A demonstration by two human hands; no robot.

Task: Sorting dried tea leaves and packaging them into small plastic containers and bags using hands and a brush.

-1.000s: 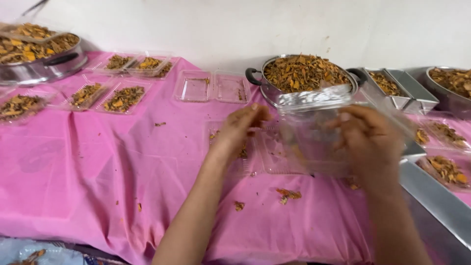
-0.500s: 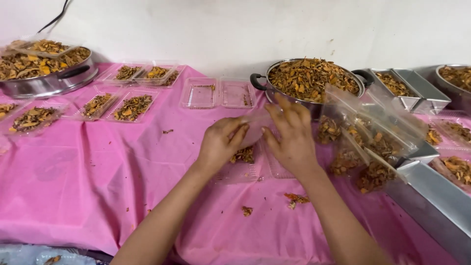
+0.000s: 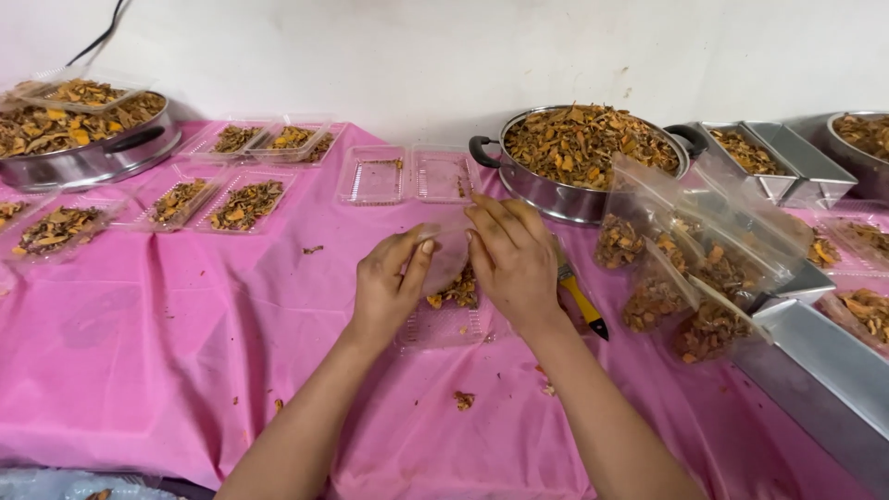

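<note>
On the pink tablecloth in front of me lies a clear plastic clamshell container (image 3: 446,324) holding a few dried orange-brown pieces. My left hand (image 3: 389,282) grips its hinged lid from the left. From the right, my right hand (image 3: 509,262) lies over the lid with fingers spread, and the lid is bent between both hands. A brush with a yellow and black handle (image 3: 582,304) lies just right of my right wrist.
Several filled clear containers (image 3: 690,278) lean against a metal box (image 3: 820,370) at the right. A steel pot (image 3: 519,181) heaped with dried pieces stands behind, an empty open clamshell (image 3: 407,174) beside it. Filled trays (image 3: 227,202) and another pot (image 3: 88,157) are at the left.
My right hand has let go of the stack of filled containers, which now leans at the right. Both hands have come together on the clamshell lid. The brush has come into view.
</note>
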